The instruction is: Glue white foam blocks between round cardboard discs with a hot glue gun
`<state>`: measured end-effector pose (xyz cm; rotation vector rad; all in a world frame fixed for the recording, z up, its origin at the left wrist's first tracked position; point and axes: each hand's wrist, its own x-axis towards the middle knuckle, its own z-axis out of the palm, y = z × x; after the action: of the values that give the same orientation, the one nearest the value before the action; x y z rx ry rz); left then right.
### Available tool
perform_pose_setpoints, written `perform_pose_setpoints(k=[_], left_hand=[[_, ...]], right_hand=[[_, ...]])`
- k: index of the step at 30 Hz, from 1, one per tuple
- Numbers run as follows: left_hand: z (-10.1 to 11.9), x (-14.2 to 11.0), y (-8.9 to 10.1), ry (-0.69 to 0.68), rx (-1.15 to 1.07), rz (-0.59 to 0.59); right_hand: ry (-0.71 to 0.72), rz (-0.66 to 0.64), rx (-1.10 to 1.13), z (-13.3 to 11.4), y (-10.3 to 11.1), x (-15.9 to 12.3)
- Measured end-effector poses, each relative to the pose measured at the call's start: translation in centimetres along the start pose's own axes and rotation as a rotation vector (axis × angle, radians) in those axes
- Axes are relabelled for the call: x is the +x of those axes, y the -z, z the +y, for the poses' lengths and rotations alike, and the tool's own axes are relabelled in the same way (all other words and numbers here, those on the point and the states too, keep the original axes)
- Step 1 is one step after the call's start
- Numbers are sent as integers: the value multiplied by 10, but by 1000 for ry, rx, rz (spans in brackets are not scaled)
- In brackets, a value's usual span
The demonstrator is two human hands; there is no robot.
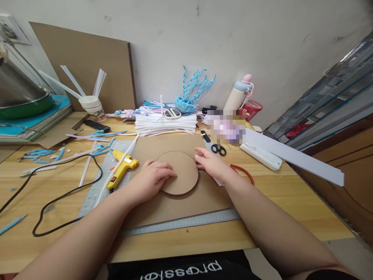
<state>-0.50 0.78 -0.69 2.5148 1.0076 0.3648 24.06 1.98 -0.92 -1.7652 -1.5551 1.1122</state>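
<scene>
A round cardboard disc lies on a larger cardboard sheet on the wooden table. My left hand rests on the disc's left edge with fingers curled over it, pressing it down. My right hand touches the disc's right edge with fingers stretched out flat. A yellow glue gun lies just left of my left hand. Black-handled scissors lie just beyond my right hand.
A grey cutting mat lies under the cardboard. The glue gun's black cord loops at the left. A stack of white sticks, blue curly pipe cleaners, paper cups, a bottle and a white power strip stand behind.
</scene>
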Motion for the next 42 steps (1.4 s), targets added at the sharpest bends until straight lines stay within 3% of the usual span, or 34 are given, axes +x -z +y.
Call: perform_pose_setpoints(k=[6, 12, 16, 19, 22, 25, 28, 32, 36, 42], left_hand=[[0, 1, 0, 11, -21, -6], [-1, 1, 1, 28, -56, -12], [-1, 1, 3, 54, -93, -1], [-1, 1, 3, 84, -133, 22], [1, 0, 3, 119, -186, 56], [4, 1, 1, 163, -262, 87], [4, 2, 1, 295, -360, 187], [-3, -2, 17, 616, -540, 318], [-4, -11, 40, 800, -744, 168], [1, -14, 50, 836, -965, 36]], right_hand=[[-108, -69, 293, -12, 15, -5], [-79, -96, 280, -5, 20, 3], [51, -72, 109, 3, 9, 5], [245, -43, -70, 1, -2, -2], [455, -101, -250, -6, -12, -15], [562, -168, -411, -11, -18, -24], [594, -182, -528, -12, -20, -26], [604, -183, -614, -12, -20, -25], [607, -191, -644, -13, -18, -25], [585, -181, -624, -14, -19, -24]])
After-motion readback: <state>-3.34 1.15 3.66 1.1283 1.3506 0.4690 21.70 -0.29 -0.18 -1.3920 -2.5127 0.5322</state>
